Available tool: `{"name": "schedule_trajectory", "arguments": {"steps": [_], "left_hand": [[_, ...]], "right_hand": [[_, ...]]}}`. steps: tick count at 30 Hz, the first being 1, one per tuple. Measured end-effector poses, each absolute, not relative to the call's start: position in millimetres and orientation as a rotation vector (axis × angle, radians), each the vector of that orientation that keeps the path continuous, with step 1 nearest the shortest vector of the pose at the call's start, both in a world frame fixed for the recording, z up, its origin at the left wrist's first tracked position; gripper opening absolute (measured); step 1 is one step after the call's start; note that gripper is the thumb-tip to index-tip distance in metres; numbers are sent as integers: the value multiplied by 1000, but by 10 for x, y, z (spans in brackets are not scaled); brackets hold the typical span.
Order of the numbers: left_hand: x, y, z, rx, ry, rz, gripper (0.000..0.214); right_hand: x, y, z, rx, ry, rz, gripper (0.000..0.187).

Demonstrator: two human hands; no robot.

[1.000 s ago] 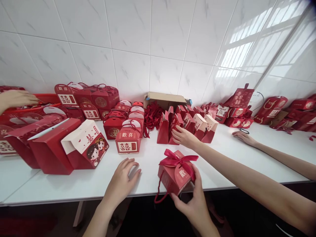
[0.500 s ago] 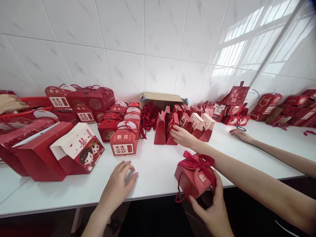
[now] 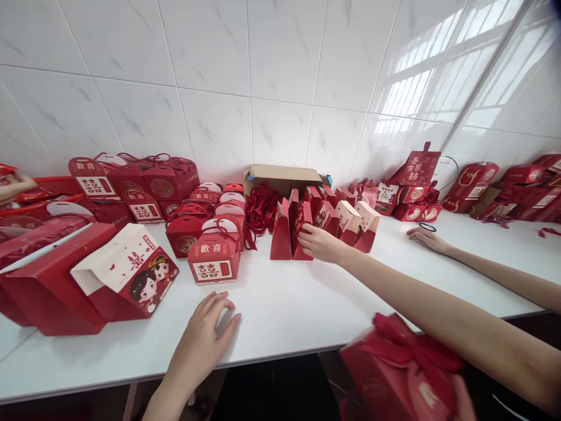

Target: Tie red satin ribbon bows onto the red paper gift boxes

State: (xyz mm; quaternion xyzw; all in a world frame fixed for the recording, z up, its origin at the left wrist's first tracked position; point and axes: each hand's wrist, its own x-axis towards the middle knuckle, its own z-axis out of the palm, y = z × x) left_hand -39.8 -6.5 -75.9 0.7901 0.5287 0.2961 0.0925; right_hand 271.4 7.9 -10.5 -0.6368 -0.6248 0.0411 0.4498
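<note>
Carefully support the ribboned gift box [image 3: 385, 377] below its bow [image 3: 398, 338]; left hand [image 3: 204, 328] spread, grip indeterminable at your right hand [image 3: 464, 400].

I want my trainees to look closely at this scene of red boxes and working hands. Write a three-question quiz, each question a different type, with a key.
1. True or false: the camera wearer's left hand is gripping a box.

2. Multiple choice: what sits on top of the blurred box at the lower right of the picture?
A. A white candle
B. A red bow
C. A metal key

3. Short answer: what is the main colour of the upright box that a co-worker's outstretched hand is touching?

Key: 1. False, it holds nothing. 2. B. 3. Red.
</note>
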Motion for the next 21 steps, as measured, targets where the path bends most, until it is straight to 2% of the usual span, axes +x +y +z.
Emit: {"name": "schedule_trajectory", "arguments": {"steps": [1,3,5,13,21], "left_hand": [[-392,-78,-750,2346,1569,877,21],[-377,-117,-726,2348,1563,873,19],[-366,-158,-703,2346,1562,864,16],[-345,-230,-680,2278,1579,886,9],[-719,-528,-598,2183,1512,1582,6]], "right_hand": [[2756,304,-20,-1512,-1738,131,23],[2816,619,76,-1357,-2067,162,40],[2856,764,91,-1202,-2299,154,42],[2987,834,-48,-934,-2599,-9,29],[3293,420,-116,-989,-2336,-25,40]]}}
